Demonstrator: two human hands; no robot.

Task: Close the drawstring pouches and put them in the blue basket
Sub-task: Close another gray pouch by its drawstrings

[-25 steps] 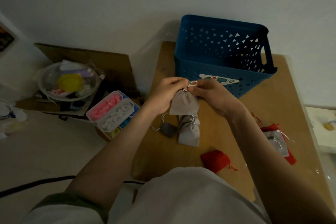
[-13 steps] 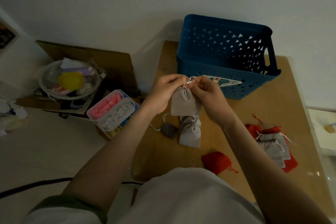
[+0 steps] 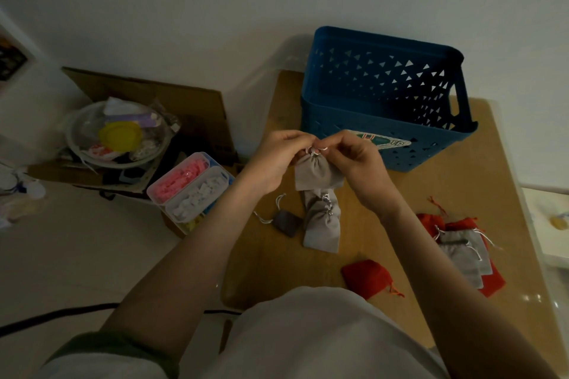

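Over the bench [image 3: 462, 181], grey drawstring pouch [image 3: 317, 174] hangs mouth up, long axis upright; left hand [image 3: 277, 160] and right hand [image 3: 358, 163] pinch its cords; blue basket [image 3: 385, 124] lies just beyond, nearer right hand

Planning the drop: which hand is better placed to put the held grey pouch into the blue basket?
Right, probably. The right hand pinches the neck of the grey pouch in front of the blue basket; the left hand, also pinching there, sits off toward its left corner.
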